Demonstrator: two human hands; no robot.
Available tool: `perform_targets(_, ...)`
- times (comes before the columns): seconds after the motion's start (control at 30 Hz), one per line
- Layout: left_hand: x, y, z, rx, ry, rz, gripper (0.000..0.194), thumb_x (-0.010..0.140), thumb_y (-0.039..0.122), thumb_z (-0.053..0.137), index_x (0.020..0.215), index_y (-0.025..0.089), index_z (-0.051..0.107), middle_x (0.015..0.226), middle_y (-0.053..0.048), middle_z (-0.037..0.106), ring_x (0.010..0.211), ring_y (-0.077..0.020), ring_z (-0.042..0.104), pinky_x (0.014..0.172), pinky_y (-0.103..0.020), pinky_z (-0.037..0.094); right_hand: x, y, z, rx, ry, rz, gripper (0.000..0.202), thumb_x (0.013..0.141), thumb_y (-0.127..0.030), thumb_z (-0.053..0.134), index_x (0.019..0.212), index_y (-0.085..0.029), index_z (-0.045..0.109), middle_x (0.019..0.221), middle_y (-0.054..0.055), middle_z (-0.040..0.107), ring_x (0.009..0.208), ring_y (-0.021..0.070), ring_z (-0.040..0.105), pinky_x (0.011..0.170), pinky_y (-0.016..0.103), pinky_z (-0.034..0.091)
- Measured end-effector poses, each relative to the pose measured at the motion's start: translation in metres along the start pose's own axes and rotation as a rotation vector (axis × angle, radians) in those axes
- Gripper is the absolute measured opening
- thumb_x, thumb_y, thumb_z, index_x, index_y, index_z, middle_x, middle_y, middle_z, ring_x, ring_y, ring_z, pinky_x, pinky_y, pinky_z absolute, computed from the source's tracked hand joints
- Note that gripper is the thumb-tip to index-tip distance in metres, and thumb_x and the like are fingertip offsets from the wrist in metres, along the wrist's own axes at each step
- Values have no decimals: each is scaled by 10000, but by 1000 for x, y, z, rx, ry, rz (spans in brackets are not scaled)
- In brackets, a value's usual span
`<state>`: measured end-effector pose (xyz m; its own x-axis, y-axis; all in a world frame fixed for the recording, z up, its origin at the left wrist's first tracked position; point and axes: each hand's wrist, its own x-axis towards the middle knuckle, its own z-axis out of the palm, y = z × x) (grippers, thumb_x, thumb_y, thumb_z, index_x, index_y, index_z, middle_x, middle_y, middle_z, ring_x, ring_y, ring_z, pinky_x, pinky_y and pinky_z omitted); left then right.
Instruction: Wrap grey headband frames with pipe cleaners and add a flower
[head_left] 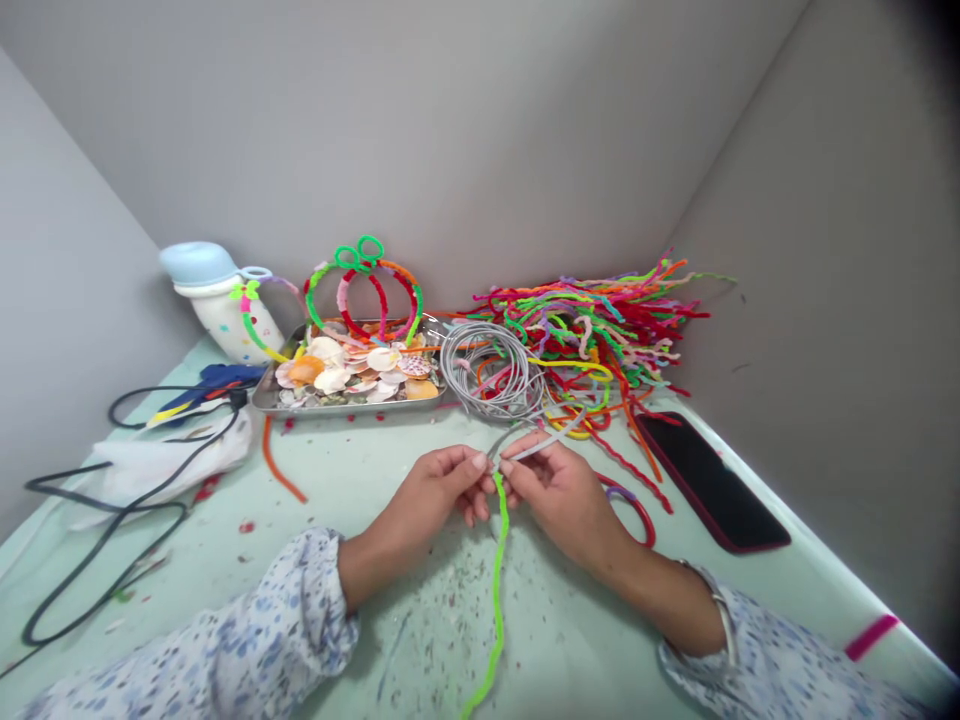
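Note:
My left hand [448,484] and my right hand [559,495] meet in the middle, both closed in a pinch with fingertips almost touching. Between them is the top end of a bright green pipe cleaner [498,590], which hangs down over the table toward me. A flat grey cord [551,438] passes through my right fingers and sticks out to the upper right. More grey cord curves up behind the left fingertips. Exactly how the cord and pipe cleaner meet is hidden by the fingers.
Behind my hands lie a coil of grey cord [480,375] and a heap of colourful pipe cleaners [592,320]. A metal tray [352,407] holds shells, with pipe-cleaner headbands [416,295] above. A bottle [236,320] and black cable [94,535] sit left, a phone [716,485] right.

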<state>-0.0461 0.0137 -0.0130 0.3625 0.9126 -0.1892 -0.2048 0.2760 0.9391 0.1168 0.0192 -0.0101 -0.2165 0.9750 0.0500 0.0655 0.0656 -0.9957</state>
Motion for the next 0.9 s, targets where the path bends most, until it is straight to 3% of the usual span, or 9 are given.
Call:
perform_targets(0.27,0,1,-1,-112,-27,-63,95,818,225,624,806,138,588,688,-21,633,550,-72,555,461,-149,394,-2,3,1,-3,-17,-17,74,809,-234,592,859,-195,556,637,-40,586,564,116,572,548,243,476)
perform_targets(0.9,0,4,-3,-86,-7,-77,107,785,198,641,742,101,643,622,-41,656,521,-71,562,463,-152,373,-2,2,-1,-59,-13,-59,62,817,-231,584,862,-194,562,660,-42,561,575,113,542,540,236,442)
